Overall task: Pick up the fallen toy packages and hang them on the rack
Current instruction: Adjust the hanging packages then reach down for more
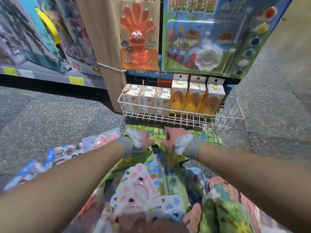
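Note:
Several toy packages lie in a heap on the floor below me. A large green watercolour package [141, 158] lies under my two hands. My left hand [143, 139] and my right hand [175, 140], both in gloves, grip its top edge with curled fingers just below the wire basket. A white and pink package [139, 187] lies nearer me, and a blue and pink one [67, 150] lies to the left. On the rack above hang an orange hand-shaped toy package [137, 36] and a green watercolour package [202, 39].
A white wire basket [232, 115] on the rack holds small beige and orange boxes [171, 100]. A wooden panel [107, 52] stands left of the rack. Shelves of boxed toys [42, 39] run along the left. Speckled grey floor [50, 111] surrounds the pile.

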